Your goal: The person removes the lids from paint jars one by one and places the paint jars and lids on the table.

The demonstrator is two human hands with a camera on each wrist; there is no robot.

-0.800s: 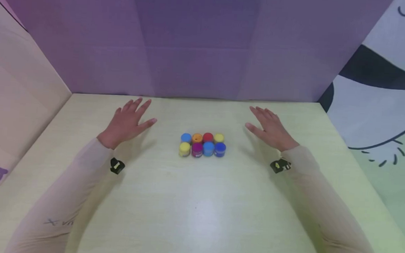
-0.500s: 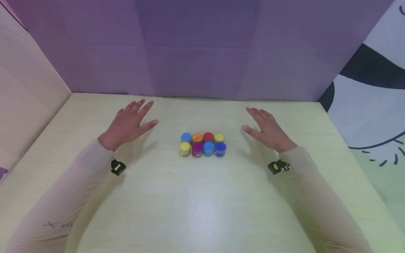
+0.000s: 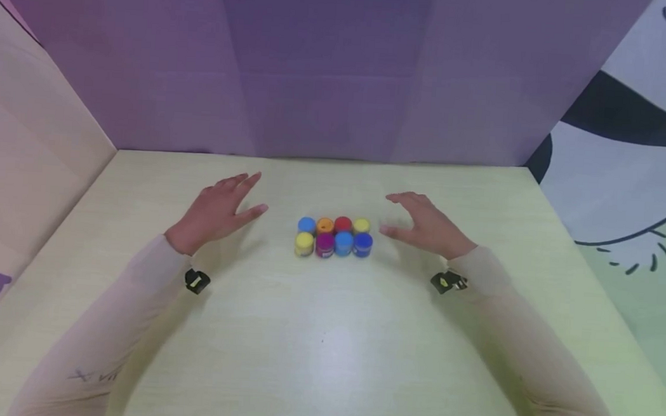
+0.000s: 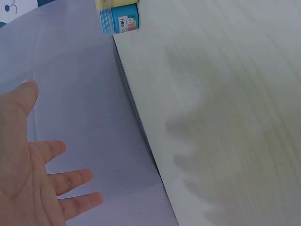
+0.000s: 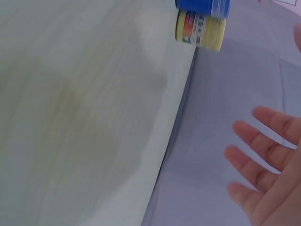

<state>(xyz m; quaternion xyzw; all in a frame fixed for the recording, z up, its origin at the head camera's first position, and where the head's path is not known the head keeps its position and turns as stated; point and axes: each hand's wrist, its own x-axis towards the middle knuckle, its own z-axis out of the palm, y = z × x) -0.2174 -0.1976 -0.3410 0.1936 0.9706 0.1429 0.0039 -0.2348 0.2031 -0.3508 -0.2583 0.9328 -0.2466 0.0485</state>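
Several small lidded paint jars stand in two touching rows at the middle of the table. In the back row are a light blue jar [image 3: 306,225], an orange jar [image 3: 325,225], a red jar [image 3: 343,224] and a yellow jar [image 3: 362,226]. The front row has another yellow jar [image 3: 304,244], a purple jar [image 3: 325,245], a second light blue jar [image 3: 343,243] and a dark blue jar [image 3: 362,245]. To their left hovers my left hand [image 3: 212,213], fingers spread, holding nothing. My right hand [image 3: 432,227] hangs just right of the jars, apart from them, fingers loosely extended.
The pale wooden table [image 3: 325,341] meets a purple panel [image 3: 330,74] at its back edge. A light wall [image 3: 35,120] borders the left side, and a panel with a black-and-white drawing [image 3: 626,181] borders the right. Each wrist carries a small black camera [image 3: 197,281].
Both hands have moved inward toward the jars and slightly nearer the person, the right hand farther than the left. The jars have not moved.
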